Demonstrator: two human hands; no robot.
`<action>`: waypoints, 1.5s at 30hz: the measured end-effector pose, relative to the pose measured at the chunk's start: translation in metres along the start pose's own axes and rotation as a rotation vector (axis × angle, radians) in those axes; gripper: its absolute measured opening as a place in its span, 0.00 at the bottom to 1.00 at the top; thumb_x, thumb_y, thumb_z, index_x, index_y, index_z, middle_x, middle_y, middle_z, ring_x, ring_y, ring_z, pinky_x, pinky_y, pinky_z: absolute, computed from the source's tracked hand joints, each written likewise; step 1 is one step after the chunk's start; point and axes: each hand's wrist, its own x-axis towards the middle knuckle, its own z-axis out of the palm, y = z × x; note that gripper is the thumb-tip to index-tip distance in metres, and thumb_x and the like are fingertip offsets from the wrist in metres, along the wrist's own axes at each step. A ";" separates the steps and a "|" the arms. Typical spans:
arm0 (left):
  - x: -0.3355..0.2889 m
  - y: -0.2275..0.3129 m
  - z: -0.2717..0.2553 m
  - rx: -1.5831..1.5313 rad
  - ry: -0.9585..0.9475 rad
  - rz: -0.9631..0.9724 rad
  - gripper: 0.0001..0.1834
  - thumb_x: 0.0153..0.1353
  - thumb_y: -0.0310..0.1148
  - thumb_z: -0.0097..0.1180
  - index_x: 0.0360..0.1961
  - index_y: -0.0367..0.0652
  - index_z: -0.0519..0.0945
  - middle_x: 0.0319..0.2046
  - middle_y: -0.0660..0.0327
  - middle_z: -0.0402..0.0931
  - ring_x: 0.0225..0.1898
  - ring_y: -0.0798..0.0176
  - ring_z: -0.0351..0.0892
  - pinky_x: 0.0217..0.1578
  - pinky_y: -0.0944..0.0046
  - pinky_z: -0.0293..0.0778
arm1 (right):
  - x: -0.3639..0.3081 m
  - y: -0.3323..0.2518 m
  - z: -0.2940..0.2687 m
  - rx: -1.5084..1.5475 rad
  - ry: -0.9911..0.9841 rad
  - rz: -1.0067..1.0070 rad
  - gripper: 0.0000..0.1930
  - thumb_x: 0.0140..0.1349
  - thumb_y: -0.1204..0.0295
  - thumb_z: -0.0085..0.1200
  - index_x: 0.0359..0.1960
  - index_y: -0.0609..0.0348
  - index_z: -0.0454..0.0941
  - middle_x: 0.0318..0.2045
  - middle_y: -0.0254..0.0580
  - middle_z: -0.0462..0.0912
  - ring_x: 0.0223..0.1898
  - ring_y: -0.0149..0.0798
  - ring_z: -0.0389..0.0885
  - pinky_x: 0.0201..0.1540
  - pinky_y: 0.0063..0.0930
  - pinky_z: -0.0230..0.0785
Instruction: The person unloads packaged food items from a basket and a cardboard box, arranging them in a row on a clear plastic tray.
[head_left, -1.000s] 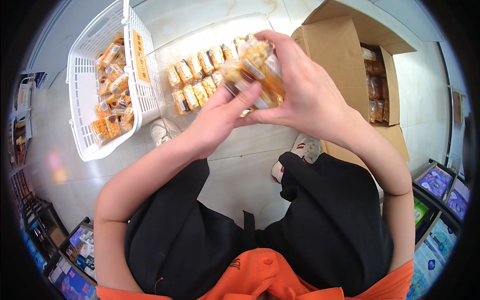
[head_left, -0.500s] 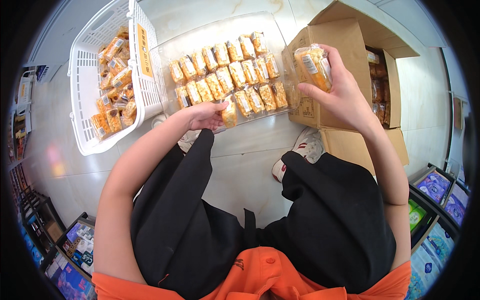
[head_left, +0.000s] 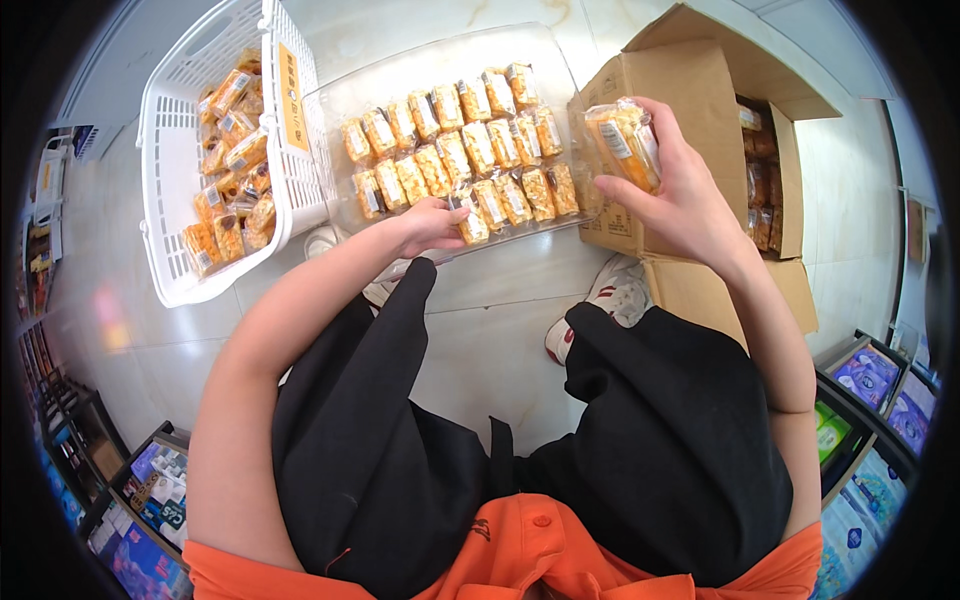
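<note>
A clear plastic tray (head_left: pixel 350 88) holds wrapped snack cakes (head_left: pixel 452 155) in three rows, orange-yellow in see-through wrappers. My left hand (head_left: pixel 432 226) is at the tray's front edge, its fingers closed on one wrapped snack cake (head_left: pixel 473 222) at the left end of the gap in the nearest row. That cake stands beside the others in the row. Raised to the right of the tray, my right hand (head_left: pixel 680 180) is wrapped round wrapped snack cakes (head_left: pixel 622 142), more than one by the look of them; their exact number is hidden.
A white basket (head_left: pixel 165 200) with several loose snack cakes stands left of the tray. To the right, an open cardboard box (head_left: pixel 690 80) holds more wrapped packs (head_left: pixel 762 180). My shoes (head_left: pixel 612 292) are just below the tray. Shelves with packaged goods (head_left: pixel 868 372) line both sides.
My left hand has moved up and slightly right, bringing its snack cake from the tray's front edge into the nearest row. The right hand has barely shifted, still holding its cakes.
</note>
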 end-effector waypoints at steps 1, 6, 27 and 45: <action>0.005 -0.001 -0.002 0.015 -0.002 0.010 0.20 0.65 0.42 0.47 0.49 0.37 0.67 0.44 0.54 0.72 0.45 0.61 0.75 0.47 0.63 0.75 | 0.001 0.000 0.001 -0.012 0.014 -0.026 0.31 0.55 0.68 0.57 0.56 0.64 0.55 0.45 0.54 0.74 0.48 0.44 0.74 0.49 0.33 0.67; 0.015 0.008 0.004 0.167 0.072 -0.081 0.19 0.66 0.39 0.44 0.54 0.38 0.64 0.50 0.55 0.69 0.50 0.59 0.73 0.48 0.64 0.75 | 0.001 0.001 0.004 -0.044 0.041 -0.074 0.30 0.55 0.68 0.56 0.55 0.66 0.56 0.42 0.56 0.75 0.43 0.47 0.76 0.43 0.34 0.70; 0.019 -0.017 0.012 0.526 0.651 0.268 0.18 0.57 0.45 0.53 0.23 0.40 0.80 0.22 0.50 0.77 0.30 0.52 0.77 0.36 0.57 0.70 | -0.004 -0.003 0.011 0.011 -0.055 0.011 0.28 0.58 0.69 0.54 0.58 0.62 0.56 0.47 0.52 0.73 0.49 0.43 0.72 0.52 0.33 0.64; -0.087 0.043 0.066 0.292 0.048 0.270 0.38 0.57 0.46 0.54 0.63 0.39 0.56 0.49 0.54 0.69 0.54 0.59 0.69 0.52 0.60 0.66 | -0.012 0.025 0.039 0.350 -0.085 0.016 0.31 0.57 0.69 0.55 0.58 0.69 0.54 0.45 0.62 0.74 0.47 0.51 0.76 0.49 0.36 0.68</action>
